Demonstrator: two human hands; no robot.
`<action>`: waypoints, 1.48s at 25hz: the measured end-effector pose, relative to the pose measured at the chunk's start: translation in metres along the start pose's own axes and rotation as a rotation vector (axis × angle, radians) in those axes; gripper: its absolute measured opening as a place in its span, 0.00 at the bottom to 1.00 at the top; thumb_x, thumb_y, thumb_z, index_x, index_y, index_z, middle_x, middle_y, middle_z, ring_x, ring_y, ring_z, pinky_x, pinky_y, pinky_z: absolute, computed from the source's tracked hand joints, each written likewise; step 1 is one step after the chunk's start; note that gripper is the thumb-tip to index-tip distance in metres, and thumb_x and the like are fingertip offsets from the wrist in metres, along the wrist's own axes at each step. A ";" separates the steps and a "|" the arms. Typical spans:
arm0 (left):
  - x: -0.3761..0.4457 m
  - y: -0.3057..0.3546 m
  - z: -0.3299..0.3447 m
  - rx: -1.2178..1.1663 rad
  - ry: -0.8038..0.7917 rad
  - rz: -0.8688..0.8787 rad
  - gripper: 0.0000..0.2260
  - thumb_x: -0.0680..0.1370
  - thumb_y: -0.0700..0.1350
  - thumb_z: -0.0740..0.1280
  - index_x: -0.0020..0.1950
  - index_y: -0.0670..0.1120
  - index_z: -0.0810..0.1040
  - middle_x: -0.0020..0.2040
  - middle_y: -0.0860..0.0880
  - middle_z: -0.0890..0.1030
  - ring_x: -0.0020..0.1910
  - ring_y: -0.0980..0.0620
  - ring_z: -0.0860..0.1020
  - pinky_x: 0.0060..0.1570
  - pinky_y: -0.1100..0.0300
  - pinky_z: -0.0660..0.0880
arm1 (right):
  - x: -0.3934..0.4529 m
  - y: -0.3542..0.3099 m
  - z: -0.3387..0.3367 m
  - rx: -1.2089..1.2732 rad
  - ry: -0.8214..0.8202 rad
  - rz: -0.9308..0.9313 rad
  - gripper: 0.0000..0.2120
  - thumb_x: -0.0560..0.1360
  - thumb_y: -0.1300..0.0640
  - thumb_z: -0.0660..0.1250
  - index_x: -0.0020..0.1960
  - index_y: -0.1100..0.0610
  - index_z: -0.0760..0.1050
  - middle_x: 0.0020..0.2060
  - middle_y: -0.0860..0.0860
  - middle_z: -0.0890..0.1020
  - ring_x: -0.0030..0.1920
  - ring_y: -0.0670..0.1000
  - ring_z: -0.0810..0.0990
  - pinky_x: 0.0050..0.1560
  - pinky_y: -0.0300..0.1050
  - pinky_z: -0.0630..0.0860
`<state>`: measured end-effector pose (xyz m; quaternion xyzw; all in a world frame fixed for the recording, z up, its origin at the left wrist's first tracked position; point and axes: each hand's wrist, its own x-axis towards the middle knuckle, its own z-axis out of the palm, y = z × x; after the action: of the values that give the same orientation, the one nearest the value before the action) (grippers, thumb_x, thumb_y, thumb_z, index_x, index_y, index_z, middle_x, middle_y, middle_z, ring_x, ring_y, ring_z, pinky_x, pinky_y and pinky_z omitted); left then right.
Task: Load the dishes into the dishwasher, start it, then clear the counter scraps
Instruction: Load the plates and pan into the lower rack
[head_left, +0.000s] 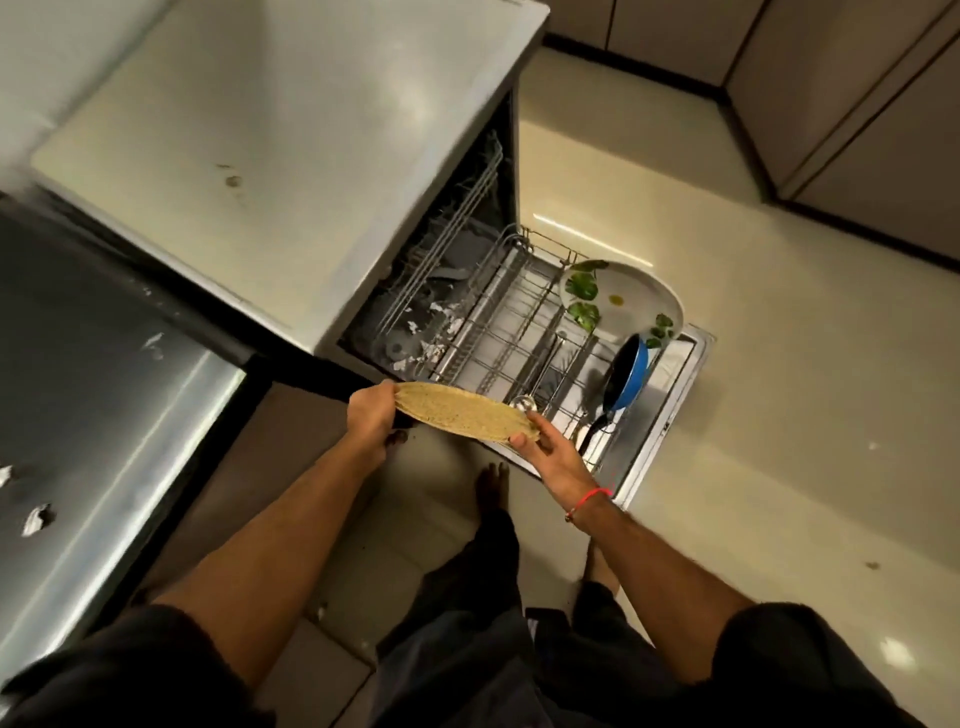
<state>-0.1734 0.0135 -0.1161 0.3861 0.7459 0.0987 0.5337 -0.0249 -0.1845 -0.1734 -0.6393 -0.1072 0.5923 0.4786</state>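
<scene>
Yellow speckled plate (465, 413) held over the pulled-out lower rack (524, 332), tilted near edge-on, long axis left-right. Left hand (370, 410) fingers grip its left rim, right hand (550, 454) pinches the right rim.

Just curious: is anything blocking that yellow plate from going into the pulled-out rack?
Nothing visible: the speckled yellow round plate hangs over bare wire slots of the lower metal rack; the leaf-patterned white plate and blue pan sit farther along.
</scene>
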 end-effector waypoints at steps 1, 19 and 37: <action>0.020 0.004 0.009 0.029 -0.005 -0.001 0.07 0.81 0.45 0.63 0.46 0.44 0.76 0.36 0.44 0.77 0.24 0.51 0.79 0.20 0.65 0.67 | 0.015 0.006 0.002 0.022 0.021 0.031 0.33 0.75 0.53 0.71 0.77 0.58 0.63 0.69 0.55 0.73 0.64 0.47 0.75 0.57 0.29 0.73; 0.329 -0.068 0.142 0.307 -0.069 -0.157 0.05 0.85 0.47 0.58 0.54 0.52 0.73 0.41 0.53 0.76 0.37 0.59 0.74 0.33 0.64 0.73 | 0.267 0.175 0.026 0.100 0.198 0.191 0.41 0.66 0.37 0.75 0.74 0.49 0.67 0.60 0.42 0.78 0.63 0.45 0.75 0.70 0.47 0.71; 0.347 -0.077 0.143 0.405 -0.014 -0.117 0.10 0.83 0.49 0.59 0.58 0.48 0.77 0.42 0.50 0.80 0.27 0.58 0.76 0.20 0.71 0.67 | 0.293 0.167 0.032 -0.090 0.245 0.203 0.34 0.76 0.42 0.69 0.77 0.52 0.62 0.71 0.52 0.73 0.70 0.52 0.72 0.71 0.53 0.69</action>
<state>-0.1306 0.1600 -0.4680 0.4422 0.7680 -0.0872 0.4549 -0.0436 -0.0496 -0.4834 -0.7350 -0.0093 0.5497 0.3969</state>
